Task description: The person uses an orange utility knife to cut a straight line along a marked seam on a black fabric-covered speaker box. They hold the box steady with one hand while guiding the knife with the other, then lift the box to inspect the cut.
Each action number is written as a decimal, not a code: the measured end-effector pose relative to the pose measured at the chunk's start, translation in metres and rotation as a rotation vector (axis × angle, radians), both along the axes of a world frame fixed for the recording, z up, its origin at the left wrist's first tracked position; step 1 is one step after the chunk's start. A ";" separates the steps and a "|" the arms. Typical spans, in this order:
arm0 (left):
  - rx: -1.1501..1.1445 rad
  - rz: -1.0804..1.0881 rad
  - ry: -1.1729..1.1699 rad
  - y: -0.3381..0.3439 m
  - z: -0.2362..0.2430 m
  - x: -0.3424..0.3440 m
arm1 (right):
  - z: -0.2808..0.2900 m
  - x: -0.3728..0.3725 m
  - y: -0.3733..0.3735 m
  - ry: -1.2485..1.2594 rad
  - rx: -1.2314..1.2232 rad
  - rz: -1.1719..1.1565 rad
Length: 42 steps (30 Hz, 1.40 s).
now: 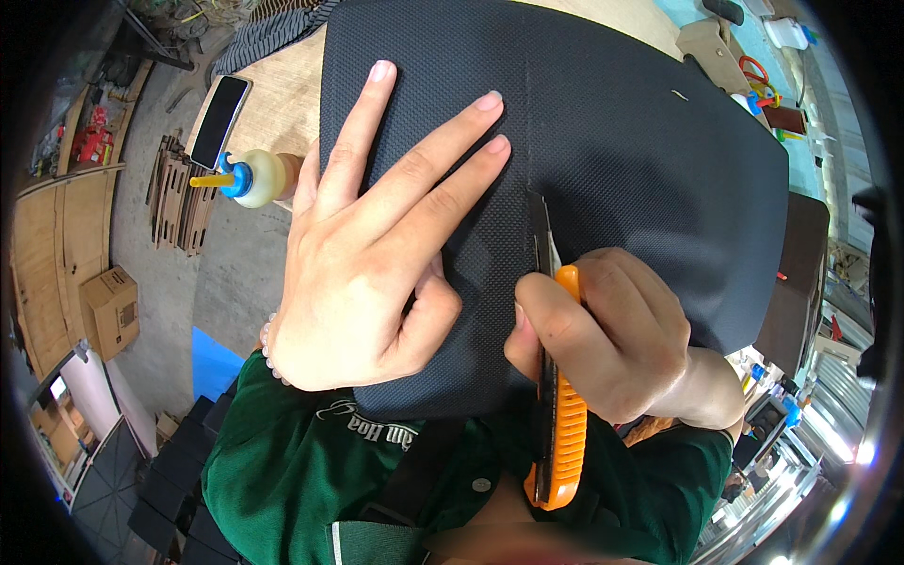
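A large sheet of black textured material (640, 113) with a straight line down it covers much of the wooden work surface (268, 94). My left hand (367, 273) lies on the sheet, its fingers spread apart and thumb tucked lower, left of the line. My right hand (603, 339) is closed round an orange utility knife (565, 433), its blade out and pointing forward on the line. A squeeze bottle (259, 179) with a blue cap and yellow nozzle is beside my left hand, near a black-screened phone (218, 121).
Striped cloth (264, 38) lies at the back left. Small tools and bottles (763, 94) sit at the back right, with a dark brown piece (800, 254) at the right. A cardboard box (108, 311) and stacked flat strips (174, 193) are on the floor at left.
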<state>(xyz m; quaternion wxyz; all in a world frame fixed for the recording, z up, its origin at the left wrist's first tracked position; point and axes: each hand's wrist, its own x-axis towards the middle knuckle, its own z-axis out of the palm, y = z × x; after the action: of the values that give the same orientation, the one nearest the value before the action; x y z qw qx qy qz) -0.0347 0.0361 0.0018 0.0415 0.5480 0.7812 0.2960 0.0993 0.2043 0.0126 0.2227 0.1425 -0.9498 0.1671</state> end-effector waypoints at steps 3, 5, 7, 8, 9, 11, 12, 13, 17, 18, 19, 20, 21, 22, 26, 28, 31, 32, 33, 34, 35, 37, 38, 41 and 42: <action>0.010 -0.005 -0.005 0.001 0.000 0.000 | 0.000 0.000 0.000 -0.001 -0.003 0.007; 0.013 -0.007 -0.007 0.001 0.000 0.000 | -0.001 0.000 0.000 0.014 -0.019 0.002; 0.008 -0.003 -0.010 0.001 0.000 0.000 | -0.003 0.001 -0.001 0.037 -0.026 -0.001; 0.004 -0.003 -0.011 0.001 0.000 0.000 | -0.004 0.001 -0.001 0.044 -0.040 -0.002; -0.002 -0.005 -0.010 0.001 0.000 0.001 | -0.006 0.002 0.000 0.055 -0.037 0.000; -0.008 -0.008 -0.006 0.001 -0.001 0.001 | -0.007 0.002 0.001 0.064 -0.059 0.010; -0.010 -0.010 -0.003 0.001 -0.001 0.001 | -0.008 0.003 0.002 0.061 -0.087 0.017; -0.009 -0.003 -0.009 0.000 -0.001 0.000 | -0.009 0.003 0.002 0.063 -0.106 0.020; -0.043 -0.012 0.031 -0.001 0.000 -0.001 | -0.006 0.002 0.005 0.111 -0.187 -0.020; -0.044 -0.016 0.030 -0.001 0.000 -0.001 | -0.004 0.002 0.006 0.095 -0.207 -0.060; -0.039 -0.016 0.034 -0.001 0.000 0.000 | -0.002 0.002 0.009 0.094 -0.211 -0.086; -0.055 -0.026 0.069 -0.001 0.000 0.001 | 0.001 0.002 0.012 0.072 -0.216 -0.095; -0.067 -0.032 0.107 -0.002 -0.001 0.002 | 0.004 0.002 0.015 0.042 -0.218 -0.122; -0.088 -0.035 0.164 -0.002 -0.001 0.002 | 0.006 0.003 0.018 0.029 -0.225 -0.114; -0.026 -0.078 0.164 -0.003 -0.004 -0.002 | 0.008 0.003 0.024 0.050 -0.214 -0.114; 0.017 -0.099 0.135 -0.002 -0.006 -0.004 | 0.007 0.004 0.025 0.051 -0.205 -0.106; -0.035 -0.044 0.117 -0.002 -0.003 0.001 | 0.005 0.004 0.026 0.066 -0.218 -0.091; -0.076 -0.023 0.138 -0.002 -0.002 0.003 | 0.004 0.003 0.027 0.063 -0.250 -0.074; -0.098 -0.011 0.139 -0.002 0.000 0.005 | 0.003 0.003 0.029 0.053 -0.253 -0.052; -0.121 -0.010 0.161 -0.002 0.001 0.006 | 0.001 0.001 0.028 0.071 -0.264 -0.038; -0.144 -0.010 0.182 -0.002 0.002 0.007 | -0.001 0.000 0.030 0.026 -0.384 -0.029; -0.108 -0.037 0.160 -0.002 0.003 0.004 | -0.007 -0.003 0.031 -0.024 -0.621 -0.033; -0.075 -0.051 0.157 -0.002 0.002 0.001 | -0.008 -0.004 0.032 -0.029 -0.730 -0.015; 0.049 -0.111 0.046 -0.001 -0.003 -0.005 | -0.013 -0.005 0.037 -0.091 -0.791 0.006; 0.076 -0.121 0.021 0.000 -0.005 -0.006 | -0.014 -0.005 0.039 -0.110 -0.774 0.010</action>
<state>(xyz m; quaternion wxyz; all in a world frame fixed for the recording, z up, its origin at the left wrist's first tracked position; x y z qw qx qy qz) -0.0410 0.0358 -0.0031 0.0303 0.5985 0.7352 0.3169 0.0943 0.2432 -0.0013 0.2081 0.0434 -0.8264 0.5214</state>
